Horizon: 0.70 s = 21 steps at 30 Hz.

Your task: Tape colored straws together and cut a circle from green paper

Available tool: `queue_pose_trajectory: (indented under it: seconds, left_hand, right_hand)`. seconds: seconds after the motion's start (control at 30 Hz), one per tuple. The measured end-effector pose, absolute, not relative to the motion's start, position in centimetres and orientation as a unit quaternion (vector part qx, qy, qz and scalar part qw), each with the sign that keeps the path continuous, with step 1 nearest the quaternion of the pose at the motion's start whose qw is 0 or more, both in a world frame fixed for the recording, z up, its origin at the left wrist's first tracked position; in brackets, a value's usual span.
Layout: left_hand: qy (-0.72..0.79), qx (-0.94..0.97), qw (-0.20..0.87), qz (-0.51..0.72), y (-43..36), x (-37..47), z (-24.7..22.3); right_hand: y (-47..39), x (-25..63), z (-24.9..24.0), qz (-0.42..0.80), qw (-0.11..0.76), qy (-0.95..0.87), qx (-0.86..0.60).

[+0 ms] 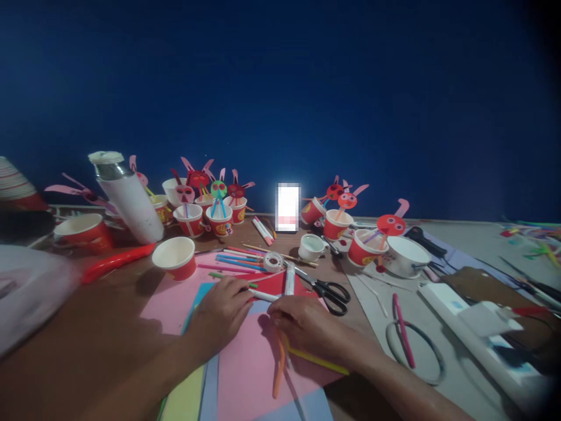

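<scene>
White stick (265, 296), perhaps a pen, bridging left grip (250, 297) and right grip (272, 309), pinched by both, above paper (249, 362).

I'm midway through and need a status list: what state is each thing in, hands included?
Left hand: closed on the white rod.
Right hand: curled at the rod's other end, grip hidden.
Flask: lid on.
Nearest paper cup: upright, uncovered.
Small white cup: upright, contents unclear.
Bright screen: lit, details blurred.
Scissors: lying down, blade opening unclear.
</scene>
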<state>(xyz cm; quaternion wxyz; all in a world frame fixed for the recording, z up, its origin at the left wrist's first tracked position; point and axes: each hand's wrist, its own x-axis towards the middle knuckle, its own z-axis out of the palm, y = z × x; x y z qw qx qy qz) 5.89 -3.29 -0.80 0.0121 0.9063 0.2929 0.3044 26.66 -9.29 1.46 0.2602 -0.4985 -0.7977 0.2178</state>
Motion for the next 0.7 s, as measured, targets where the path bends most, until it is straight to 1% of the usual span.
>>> queue_pose_trajectory:
  seconds: [0.07, 0.3, 0.47, 0.57, 0.7]
  left_hand:
    - [0.297, 0.908, 0.020, 0.295, -3.1, 5.8, -0.9]
    - [0.306, 0.903, 0.059, 0.297, -2.6, 5.4, -1.4]
    - [0.313, 0.893, 0.088, 0.313, -2.6, 5.2, -1.2]
    - [0.322, 0.889, 0.084, 0.315, -2.4, 5.4, -0.2]
    - [0.313, 0.903, 0.066, 0.288, -0.8, 6.7, 2.0]
  right_hand:
    - [-9.2, 26.3, 0.9, 0.187, 0.262, -0.805, -0.498]
    - [-8.7, 26.3, -1.0, 0.140, 0.226, -0.833, -0.485]
    - [-8.8, 26.3, -0.8, 0.099, 0.278, -0.825, -0.482]
    - [-8.8, 26.4, -0.4, 0.093, 0.311, -0.816, -0.479]
    - [-8.8, 26.8, -0.3, 0.112, 0.311, -0.830, -0.449]
